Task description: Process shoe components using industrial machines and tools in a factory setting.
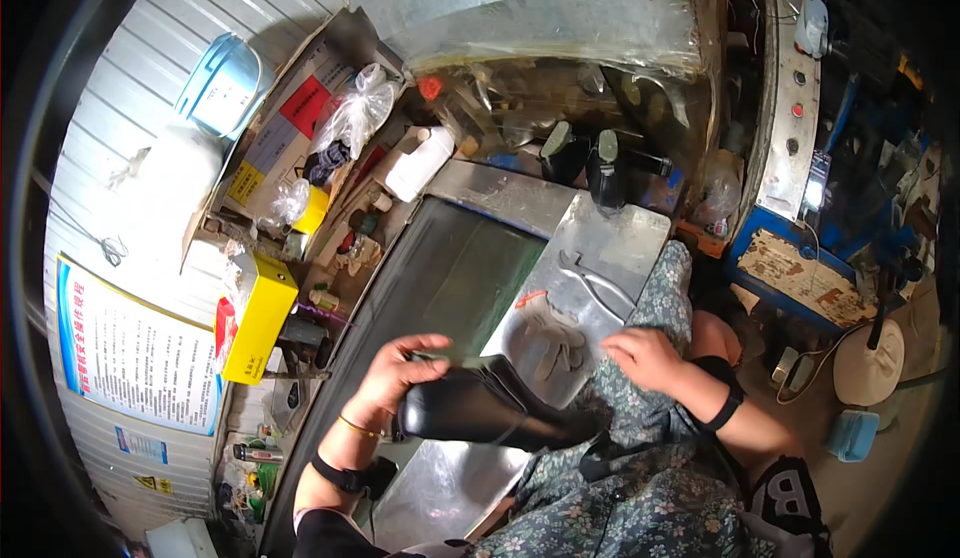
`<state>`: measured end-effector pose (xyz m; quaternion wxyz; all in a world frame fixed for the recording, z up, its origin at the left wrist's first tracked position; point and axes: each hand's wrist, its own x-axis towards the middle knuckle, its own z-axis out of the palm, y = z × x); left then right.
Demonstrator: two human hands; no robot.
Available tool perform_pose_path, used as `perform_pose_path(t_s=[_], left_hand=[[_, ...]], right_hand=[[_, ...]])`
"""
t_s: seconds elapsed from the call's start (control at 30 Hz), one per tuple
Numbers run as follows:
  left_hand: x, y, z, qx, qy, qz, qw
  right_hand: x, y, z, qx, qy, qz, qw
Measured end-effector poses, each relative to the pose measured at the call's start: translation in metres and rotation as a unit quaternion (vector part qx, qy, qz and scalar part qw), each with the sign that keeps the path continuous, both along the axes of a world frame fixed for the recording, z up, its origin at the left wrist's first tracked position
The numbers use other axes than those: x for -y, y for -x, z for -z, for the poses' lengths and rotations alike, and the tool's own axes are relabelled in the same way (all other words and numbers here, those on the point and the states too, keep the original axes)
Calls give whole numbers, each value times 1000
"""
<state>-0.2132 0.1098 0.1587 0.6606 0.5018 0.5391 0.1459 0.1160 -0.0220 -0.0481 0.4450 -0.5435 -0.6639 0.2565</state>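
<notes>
My left hand (396,370) is closed on a black leather boot (470,410), its rounded toe at the left and its shaft reaching over my lap. Above my right thigh, my right hand (645,358) has its fingers curled together; what they hold, if anything, cannot be made out. It is apart from the boot. Beyond my hands, a metal tray (635,228) bears silver pincers (597,286) with spread handles and a grey glove (548,343). A small orange strip (529,299) lies beside the glove.
A dark conveyor belt (440,278) runs along the left of the tray. Two dark boots (606,173) stand at its far end. A cluttered shelf holds a white bottle (421,161) and a yellow box (262,318). A machine panel with buttons (790,148) is at right.
</notes>
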Motion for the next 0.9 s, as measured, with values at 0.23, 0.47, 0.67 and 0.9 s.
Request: perform_pose_path(t_s=[0.23, 0.47, 0.67, 0.9], left_hand=[[-169, -79, 0, -44, -355, -92, 929], [-365, -188, 168, -81, -412, -4, 907], [-386, -321, 230, -341, -644, 52, 683], [-368, -372, 228, -506, -490, 246, 666]], right_hand=[[4, 7, 19, 150, -155, 27, 976], [-10, -5, 18, 101, -115, -43, 987], [-19, -12, 18, 57, -118, -60, 990], [-14, -5, 26, 51, -140, -44, 988]])
